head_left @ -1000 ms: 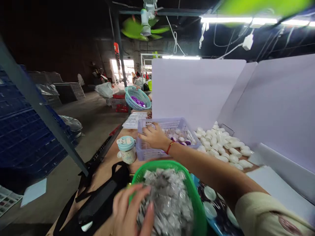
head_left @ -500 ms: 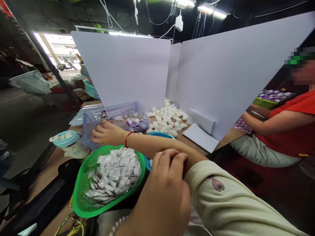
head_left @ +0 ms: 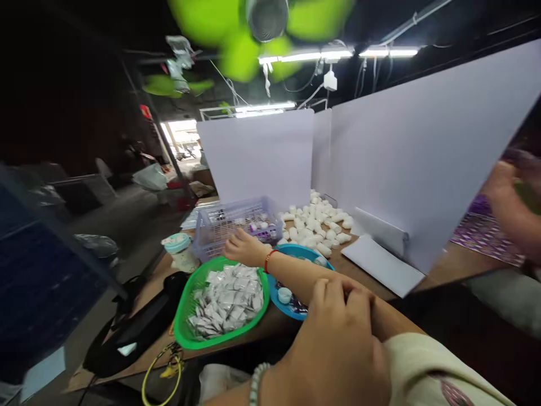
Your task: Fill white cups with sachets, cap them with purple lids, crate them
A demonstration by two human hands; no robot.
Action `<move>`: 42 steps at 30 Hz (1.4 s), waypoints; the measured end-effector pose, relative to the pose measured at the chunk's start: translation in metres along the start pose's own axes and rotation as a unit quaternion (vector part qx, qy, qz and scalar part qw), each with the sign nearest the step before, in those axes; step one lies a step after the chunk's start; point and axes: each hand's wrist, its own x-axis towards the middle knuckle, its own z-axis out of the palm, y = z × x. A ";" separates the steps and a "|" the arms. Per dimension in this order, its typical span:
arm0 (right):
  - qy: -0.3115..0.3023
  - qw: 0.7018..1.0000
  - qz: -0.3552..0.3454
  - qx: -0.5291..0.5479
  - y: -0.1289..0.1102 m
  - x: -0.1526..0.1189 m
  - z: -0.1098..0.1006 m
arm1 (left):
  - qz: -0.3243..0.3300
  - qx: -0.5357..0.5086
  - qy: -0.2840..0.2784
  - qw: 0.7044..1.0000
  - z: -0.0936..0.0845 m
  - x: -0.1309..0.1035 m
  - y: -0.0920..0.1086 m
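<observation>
My right arm reaches across from the right, with a red bracelet at the wrist. My right hand (head_left: 245,248) hangs over the back rim of a green basket (head_left: 180,316), fingers loosely stretched and nothing seen in them. Small silvery-white packets (head_left: 230,299) fill that basket. Just behind the hand stands a pale purple crate (head_left: 207,234) holding a few white and purple pieces. My left hand (head_left: 342,332), wearing a beaded bracelet, lies on my right forearm (head_left: 302,276) with bent fingers closed against it. Partly hidden beneath the forearm is a blue basin (head_left: 276,301) with small items.
White capsule-shaped pieces (head_left: 315,225) are heaped before white partition boards (head_left: 262,158). A lidded cup (head_left: 181,251) and black bag (head_left: 143,327) lie left. A white paper sheet (head_left: 382,265) rests right. A co-worker's hand (head_left: 502,186) shows at the right edge. A green fan (head_left: 262,28) spins overhead.
My view has tilted up and swung left, bringing the fan into sight and showing more of the blue basin. My left hand stays on my right forearm.
</observation>
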 end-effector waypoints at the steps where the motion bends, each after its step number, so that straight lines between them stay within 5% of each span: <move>1: 0.006 1.000 -0.003 0.002 -0.002 -0.003 0.004 | -0.020 0.029 -0.006 0.999 -0.002 0.003 -0.001; 4: 0.007 1.000 0.003 0.014 -0.009 -0.015 0.014 | -0.020 0.089 -0.020 0.996 -0.004 0.005 -0.003; 8: -0.028 0.999 0.031 0.028 -0.013 -0.033 0.021 | 0.022 -0.003 -0.013 1.000 0.007 -0.005 0.004; 16: -0.079 0.995 0.056 0.037 -0.012 -0.054 0.031 | -0.027 -0.016 -0.101 0.994 -0.002 0.008 -0.004; 22: -0.075 0.994 0.066 0.043 -0.018 -0.060 0.038 | -0.017 -0.108 -0.158 0.981 -0.006 -0.002 0.000; 29: -0.075 0.993 0.075 0.049 -0.019 -0.061 0.040 | -0.016 0.001 -0.111 0.994 -0.002 0.011 -0.018; 37: -0.087 0.989 0.090 0.075 -0.018 -0.061 0.038 | 0.031 -0.033 -0.128 0.991 0.002 0.000 -0.010; 42: -0.094 0.987 0.098 0.089 -0.018 -0.061 0.033 | -0.011 0.005 -0.109 0.994 0.006 0.009 -0.017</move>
